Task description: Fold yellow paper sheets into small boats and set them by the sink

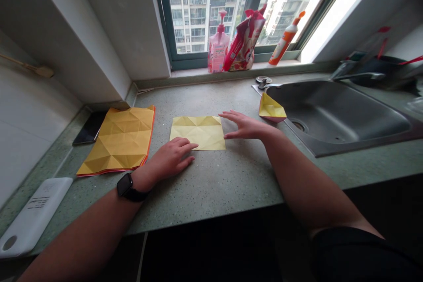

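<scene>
A pale yellow sheet of origami paper lies flat on the speckled green countertop, marked with creases. My left hand rests at its lower left corner, with the fingertips at or just over the paper's edge. My right hand is spread at the sheet's right side, with fingertips close to its upper right corner. Neither hand grips anything. To the left lies a larger creased yellow sheet with an orange-red edge. A small folded yellow and pink paper piece sits at the sink's rim.
A steel sink with a tap fills the right side. A black phone lies by the wall, and a white flat device lies near the counter's front left. A pink soap pump, a red pouch and an orange bottle stand on the windowsill.
</scene>
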A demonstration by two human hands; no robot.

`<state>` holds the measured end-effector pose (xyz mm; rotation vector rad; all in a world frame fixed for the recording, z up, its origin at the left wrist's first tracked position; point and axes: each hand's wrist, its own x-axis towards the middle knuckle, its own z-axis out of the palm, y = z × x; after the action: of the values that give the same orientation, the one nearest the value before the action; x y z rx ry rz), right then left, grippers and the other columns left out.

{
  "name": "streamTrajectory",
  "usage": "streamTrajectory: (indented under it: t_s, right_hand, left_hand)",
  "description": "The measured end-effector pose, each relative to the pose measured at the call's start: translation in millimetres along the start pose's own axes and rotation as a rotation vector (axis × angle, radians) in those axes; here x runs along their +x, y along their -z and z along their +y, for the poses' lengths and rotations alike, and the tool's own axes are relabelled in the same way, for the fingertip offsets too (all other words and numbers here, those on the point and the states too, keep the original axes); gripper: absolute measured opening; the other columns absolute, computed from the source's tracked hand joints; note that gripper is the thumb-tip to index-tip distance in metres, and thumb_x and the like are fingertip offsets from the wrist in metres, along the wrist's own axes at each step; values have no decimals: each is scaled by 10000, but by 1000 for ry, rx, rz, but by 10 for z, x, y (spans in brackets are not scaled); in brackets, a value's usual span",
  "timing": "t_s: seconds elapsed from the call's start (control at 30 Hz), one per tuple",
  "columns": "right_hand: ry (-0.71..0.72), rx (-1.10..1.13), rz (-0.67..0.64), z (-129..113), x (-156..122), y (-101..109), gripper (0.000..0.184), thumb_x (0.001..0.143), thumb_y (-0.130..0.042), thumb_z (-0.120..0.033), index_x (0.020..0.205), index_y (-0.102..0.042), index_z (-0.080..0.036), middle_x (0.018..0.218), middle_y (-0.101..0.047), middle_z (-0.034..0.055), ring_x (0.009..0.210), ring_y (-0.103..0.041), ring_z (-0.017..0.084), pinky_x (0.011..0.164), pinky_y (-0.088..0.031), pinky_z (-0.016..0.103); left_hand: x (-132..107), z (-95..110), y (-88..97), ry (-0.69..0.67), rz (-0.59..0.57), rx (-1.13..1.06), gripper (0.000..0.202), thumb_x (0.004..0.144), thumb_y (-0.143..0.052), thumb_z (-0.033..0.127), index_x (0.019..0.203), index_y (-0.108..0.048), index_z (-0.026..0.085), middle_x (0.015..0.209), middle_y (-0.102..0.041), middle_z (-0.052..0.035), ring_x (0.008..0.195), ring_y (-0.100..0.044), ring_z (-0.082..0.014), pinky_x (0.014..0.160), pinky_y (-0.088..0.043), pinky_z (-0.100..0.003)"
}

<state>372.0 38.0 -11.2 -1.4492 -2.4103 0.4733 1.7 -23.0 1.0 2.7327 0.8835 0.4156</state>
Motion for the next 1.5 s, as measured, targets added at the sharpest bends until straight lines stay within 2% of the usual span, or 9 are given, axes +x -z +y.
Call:
streamTrajectory:
  t_s: [0.13,0.2,0.37,0.6,0.87,1.0,1.13,1.37,1.5]
  right_hand:
    - [-42,-8,195,-178,81,-29,583,1016,-703,-524,1551,-626,-306,1556,-665,114,1460,-604,345,1245,-478,580]
    - [-45,-33,197,-295,132,-119,512,1023,-702,-463,1506,-658,-297,1482,-719,113,1390,-654,343,1192,-519,573]
    - [-82,-70,118,-509,170,-264,483,990,-738,-386,1461,-694,-295,1271,-822,71,1190,-751,316,1034,-586,490]
    - [-140,96,103,-593,123,-190,475,939,-747,-256,1414,-735,-252,1074,-829,63,942,-764,245,872,-599,384]
    - [-190,365,129,-566,181,-261,371,853,-788,-157,1209,-816,-258,1196,-779,94,931,-746,212,876,-642,357]
    - [-267,527,112,-566,191,-252,436,804,-742,-75,1193,-817,-256,1159,-782,76,886,-732,199,772,-631,317]
    - [-367,814,60,-598,179,-207,491,758,-724,-55,1203,-808,-245,1171,-773,75,800,-714,176,651,-589,287]
    - [-398,1134,43,-609,153,-164,411,713,-800,-113,1101,-812,-245,1315,-740,87,910,-744,198,755,-656,323]
    - [-364,1048,34,-540,161,-132,267,833,-841,-280,1098,-817,-260,1248,-776,94,980,-733,236,812,-658,368]
  left_hand:
    - [-11,-51,31,31,25,-5,310,1035,-685,265,1336,-709,194,1218,-723,-120,1094,-680,-269,978,-588,-430]
    - [-10,-62,44,47,28,-15,283,1013,-728,273,1283,-727,190,1185,-724,-112,1067,-684,-264,962,-587,-421]
    - [-1,-58,57,71,36,-26,280,994,-767,292,1257,-727,202,1131,-724,-87,1023,-683,-246,942,-585,-402]
    - [-9,-118,10,43,57,-49,328,997,-765,307,1306,-707,213,1272,-699,-113,1143,-687,-270,1001,-595,-439]
    - [-15,-131,1,-26,83,-67,267,978,-800,332,1213,-738,224,1319,-679,-117,1202,-685,-293,1046,-589,-473]
    - [-6,-117,26,-89,63,-107,210,974,-811,343,1147,-759,235,1298,-699,-106,1181,-692,-279,1038,-581,-453]
    - [4,-105,45,-166,69,-101,210,985,-809,360,1146,-756,236,1272,-724,-100,1168,-699,-275,1021,-571,-435]
    - [56,-27,0,-304,159,55,63,1062,-689,253,1029,-738,232,1134,-769,-59,1006,-724,-211,914,-576,-359]
    - [67,3,-5,-291,280,29,124,1079,-626,189,1014,-725,228,1051,-781,-43,904,-733,-172,816,-580,-306]
